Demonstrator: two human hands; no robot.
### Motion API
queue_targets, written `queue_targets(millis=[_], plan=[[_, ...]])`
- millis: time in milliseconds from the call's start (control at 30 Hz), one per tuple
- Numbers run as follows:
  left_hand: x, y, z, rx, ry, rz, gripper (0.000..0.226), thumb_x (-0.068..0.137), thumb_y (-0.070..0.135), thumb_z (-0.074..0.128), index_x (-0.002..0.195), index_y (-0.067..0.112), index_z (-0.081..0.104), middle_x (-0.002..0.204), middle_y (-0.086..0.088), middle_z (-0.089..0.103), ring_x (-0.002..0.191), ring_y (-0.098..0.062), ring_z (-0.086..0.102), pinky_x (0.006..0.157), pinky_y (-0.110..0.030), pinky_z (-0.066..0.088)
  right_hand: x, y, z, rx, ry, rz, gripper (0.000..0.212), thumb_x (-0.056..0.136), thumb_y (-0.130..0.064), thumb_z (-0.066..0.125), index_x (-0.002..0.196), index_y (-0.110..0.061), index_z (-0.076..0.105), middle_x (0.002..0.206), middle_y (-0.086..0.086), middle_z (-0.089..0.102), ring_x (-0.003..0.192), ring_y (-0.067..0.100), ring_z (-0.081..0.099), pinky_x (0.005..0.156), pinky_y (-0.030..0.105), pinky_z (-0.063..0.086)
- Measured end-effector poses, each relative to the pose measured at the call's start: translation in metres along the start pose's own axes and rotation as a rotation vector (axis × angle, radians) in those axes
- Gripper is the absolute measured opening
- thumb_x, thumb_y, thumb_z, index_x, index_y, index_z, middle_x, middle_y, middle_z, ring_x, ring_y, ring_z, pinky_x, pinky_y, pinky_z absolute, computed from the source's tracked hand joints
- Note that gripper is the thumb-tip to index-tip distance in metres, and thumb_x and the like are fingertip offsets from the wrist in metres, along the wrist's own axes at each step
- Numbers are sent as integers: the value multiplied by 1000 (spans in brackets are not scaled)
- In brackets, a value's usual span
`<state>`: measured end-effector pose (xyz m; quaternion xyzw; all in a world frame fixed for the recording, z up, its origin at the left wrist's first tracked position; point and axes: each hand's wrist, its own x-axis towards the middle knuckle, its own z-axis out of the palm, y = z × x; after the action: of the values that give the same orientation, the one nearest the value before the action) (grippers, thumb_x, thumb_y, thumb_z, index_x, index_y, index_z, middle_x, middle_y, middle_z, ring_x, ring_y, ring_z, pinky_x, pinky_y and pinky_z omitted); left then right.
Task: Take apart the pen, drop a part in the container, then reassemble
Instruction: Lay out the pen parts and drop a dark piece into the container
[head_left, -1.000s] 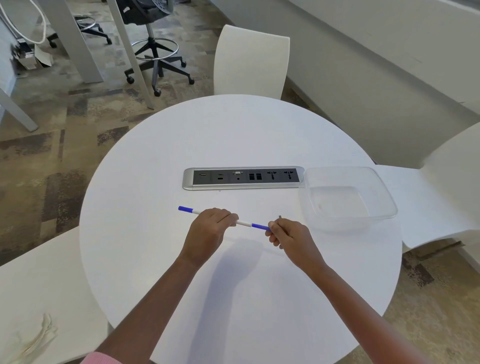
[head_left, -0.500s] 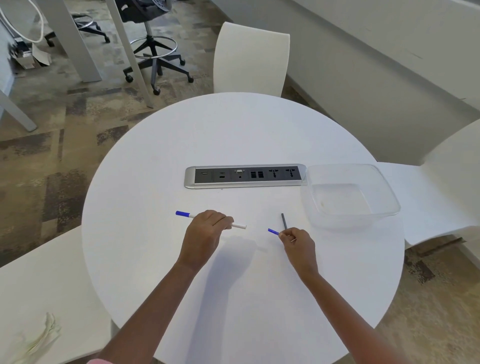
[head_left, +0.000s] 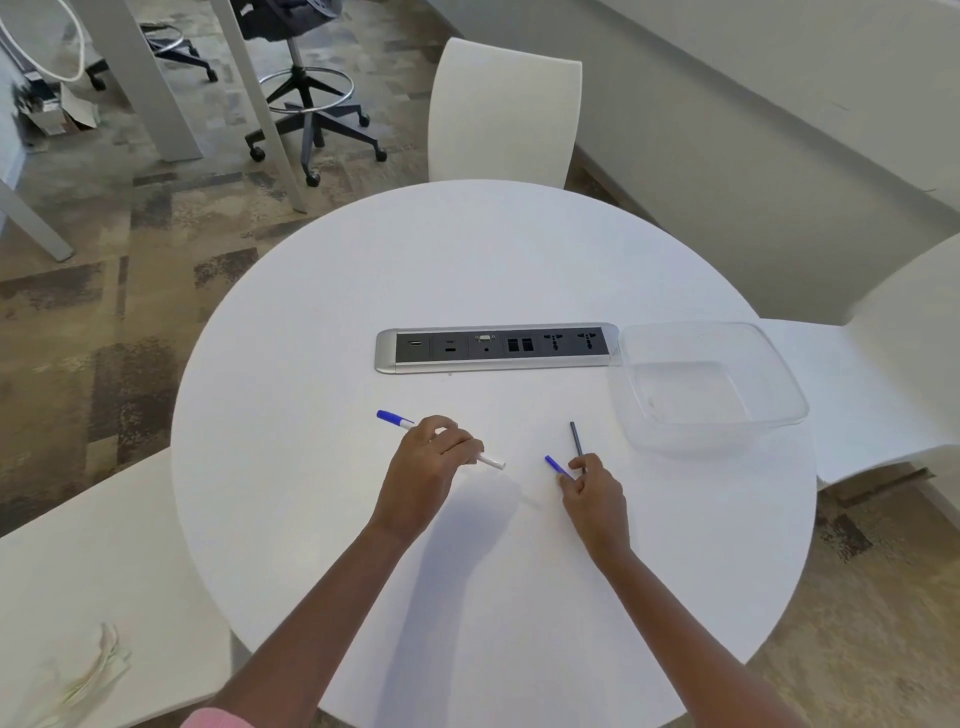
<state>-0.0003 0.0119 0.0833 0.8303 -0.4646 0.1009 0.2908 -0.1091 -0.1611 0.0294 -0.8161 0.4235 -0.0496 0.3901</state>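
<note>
My left hand grips the white pen barrel just above the round white table; its blue cap end sticks out to the left and its open end points right. My right hand pinches two separated parts: a short blue tip piece pointing up-left and a thin dark ink refill pointing away from me. A gap separates the barrel's open end from the blue piece. The clear plastic container sits to the right of my right hand with nothing in it.
A silver and black socket strip is set into the table behind my hands. White chairs stand at the far side, at the right and at the near left. Desk legs and an office stool stand on the carpet beyond.
One second ago both hands held the pen as one piece. The blue tip and refill have come out of the barrel, and my hands have moved apart.
</note>
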Motion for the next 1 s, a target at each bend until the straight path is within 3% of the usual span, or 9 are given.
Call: queue_targets(millis=[100,167,300,467,600,700,800,900,1000], plan=[[-1,1,4,-80,-53,5,24,66,-18,72,77,3,70,74,-4,70,82,-15,44,60,-32,54,-3,-14,0,169,-138,76,9,87,-16,53,85,-10,59,70,4,57,64,18,52,57,24,38],[-2,5,6,-115,-83,14,24,68,-18,70,80,2,70,79,-6,70,83,-15,45,60,-34,55,-5,-26,-2,368,-341,178,22,91,-23,50,76,-12,62,63,1,56,54,12,48,49,18,37],[-1,16,11,-166,-109,87,24,66,-18,71,83,-1,71,82,-11,71,82,-18,53,61,-32,56,-9,-47,-5,759,-669,310,36,93,-38,43,79,-12,64,58,-4,58,50,7,49,47,15,42],[0,26,20,-187,-130,149,26,67,-17,71,89,-2,72,89,-13,71,82,-28,66,68,-31,56,-5,-58,-8,1081,-765,354,29,94,-33,42,86,-13,62,54,-5,55,50,5,52,48,13,46],[-7,21,26,-235,-152,36,27,79,-4,66,103,9,70,115,-5,65,107,-26,61,87,-31,52,1,-56,-10,1132,-704,339,20,92,-21,48,80,-11,59,55,-5,58,50,6,54,51,13,49],[-11,22,29,-218,-191,106,44,65,-24,68,98,5,72,125,-21,59,102,-33,64,74,-33,59,6,-53,-10,1047,-516,289,18,92,-16,48,84,-5,62,60,0,60,55,9,56,53,16,52],[-14,18,37,-187,-148,-49,45,69,-21,67,106,3,69,126,-25,57,100,-36,65,71,-41,60,11,-50,-7,857,-310,200,18,90,-12,51,83,-1,63,66,4,57,57,10,54,55,13,53],[-22,9,49,-95,-107,-215,41,80,-7,65,119,2,62,131,-24,53,112,-39,58,89,-47,51,11,-47,-4,616,-150,31,13,90,-13,53,83,-4,60,69,4,60,59,11,59,61,13,55],[-30,-4,63,95,-222,-362,47,96,18,48,141,9,37,150,-17,29,138,-35,26,112,-43,25,5,-47,0,378,-30,-143,8,90,-11,51,91,-7,59,84,5,63,76,18,63,74,23,52]])
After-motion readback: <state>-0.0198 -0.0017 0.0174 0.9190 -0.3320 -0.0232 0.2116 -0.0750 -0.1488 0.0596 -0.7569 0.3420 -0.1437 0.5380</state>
